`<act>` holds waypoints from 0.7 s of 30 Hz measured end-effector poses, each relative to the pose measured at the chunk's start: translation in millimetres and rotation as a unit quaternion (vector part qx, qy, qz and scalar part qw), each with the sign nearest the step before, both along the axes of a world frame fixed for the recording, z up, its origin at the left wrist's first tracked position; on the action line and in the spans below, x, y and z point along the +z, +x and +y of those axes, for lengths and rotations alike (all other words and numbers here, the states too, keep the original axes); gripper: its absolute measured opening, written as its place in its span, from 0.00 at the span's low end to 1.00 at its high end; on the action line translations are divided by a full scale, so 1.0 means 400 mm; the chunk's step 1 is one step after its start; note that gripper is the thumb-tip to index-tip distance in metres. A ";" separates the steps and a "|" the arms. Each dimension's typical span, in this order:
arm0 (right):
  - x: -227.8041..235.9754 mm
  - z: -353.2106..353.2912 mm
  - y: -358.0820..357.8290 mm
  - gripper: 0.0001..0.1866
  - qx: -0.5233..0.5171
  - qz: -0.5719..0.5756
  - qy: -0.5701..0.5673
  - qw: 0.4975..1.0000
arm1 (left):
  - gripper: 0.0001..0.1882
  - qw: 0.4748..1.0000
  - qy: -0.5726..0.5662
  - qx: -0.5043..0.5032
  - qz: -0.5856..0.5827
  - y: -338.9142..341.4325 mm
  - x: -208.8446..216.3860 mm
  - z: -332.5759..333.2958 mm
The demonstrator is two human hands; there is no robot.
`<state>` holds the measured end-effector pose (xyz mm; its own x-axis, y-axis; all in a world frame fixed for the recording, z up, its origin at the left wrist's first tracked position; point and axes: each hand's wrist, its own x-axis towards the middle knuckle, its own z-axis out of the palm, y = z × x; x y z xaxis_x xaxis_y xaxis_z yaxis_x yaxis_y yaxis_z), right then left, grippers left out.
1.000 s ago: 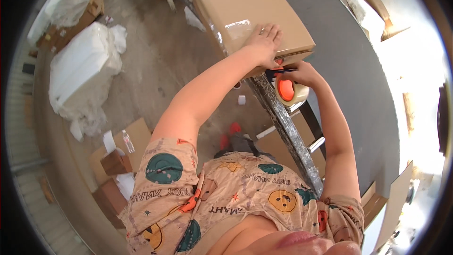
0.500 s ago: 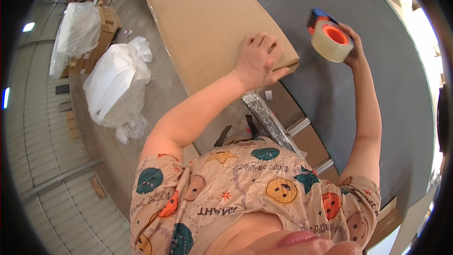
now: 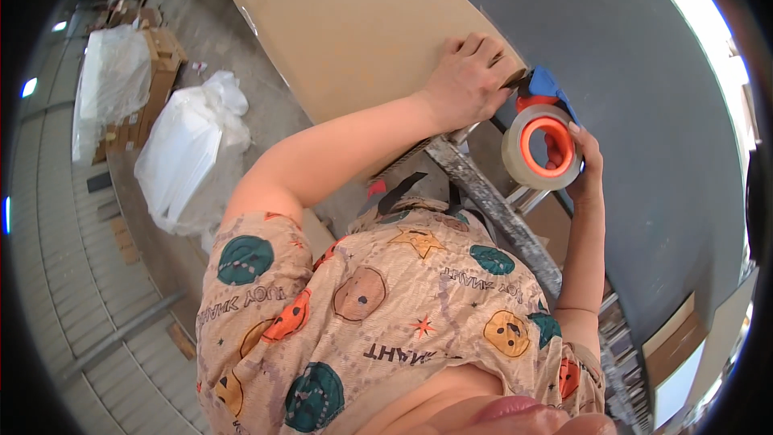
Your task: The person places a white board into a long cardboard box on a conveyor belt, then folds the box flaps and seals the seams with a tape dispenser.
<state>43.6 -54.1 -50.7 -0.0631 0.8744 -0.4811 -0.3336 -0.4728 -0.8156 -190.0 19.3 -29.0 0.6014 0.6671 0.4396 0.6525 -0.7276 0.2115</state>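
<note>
The tape dispenser [image 3: 546, 122] was at the near right corner of the cardboard box [image 3: 354, 40], its blue part [image 3: 551, 89] uppermost and its head close beside that corner, with a wide roll of clear tape [image 3: 515, 157] on its orange core. The right hand [image 3: 590, 165] had hold of it from the right, the fingers closed around the roll and some of them showing through the core.

The left hand [image 3: 479, 80] lay on the near end of the box, knuckles up and fingers bent toward the corner, just beside the dispenser's head; the fingertips were partly hidden, so I could not tell whether they gripped anything.

The box lay flat along the left side of the dark grey bench [image 3: 644, 97], stretching to the far left. A scuffed metal rail [image 3: 491, 205] ran from under its near end toward the near right. Pieces of cardboard [image 3: 672, 346] stood at the near right. Left of the box, a white bundle in clear plastic [image 3: 185, 165] sat on the concrete floor [image 3: 205, 28], and farther left were brown cartons [image 3: 165, 60] partly draped with plastic film [image 3: 113, 72].
</note>
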 end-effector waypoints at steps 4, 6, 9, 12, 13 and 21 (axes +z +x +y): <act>-0.029 -0.034 -0.116 0.18 -0.168 0.019 0.036 0.985 | 0.17 0.999 -0.006 -0.009 -0.035 -0.020 -0.040 0.029; -0.040 -0.057 -0.154 0.21 -0.206 0.020 0.077 0.975 | 0.13 0.988 -0.067 -0.080 -0.112 -0.028 -0.062 0.091; -0.001 -0.138 -0.327 0.20 -0.181 -0.015 0.119 0.976 | 0.15 0.772 -0.512 -0.158 -0.340 -0.092 -0.044 0.137; -0.061 -0.365 -0.555 0.16 -0.074 -0.183 0.084 0.977 | 0.15 0.868 -0.405 -0.139 -0.252 -0.180 -0.014 0.131; 0.004 -0.416 -0.743 0.18 -0.166 -0.151 0.096 0.970 | 0.18 0.886 -0.397 -0.120 -0.207 -0.209 -0.061 0.164; -0.042 -0.279 -0.980 0.28 -0.146 0.034 0.095 0.984 | 0.29 0.860 0.109 -0.492 0.082 -0.414 0.031 -0.130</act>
<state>-348.2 -165.7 -67.4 0.1781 0.9338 -0.3103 -0.4898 -0.1894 -0.8510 -355.5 -32.5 -16.4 0.8933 -0.2875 0.3454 -0.2935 -0.9553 -0.0359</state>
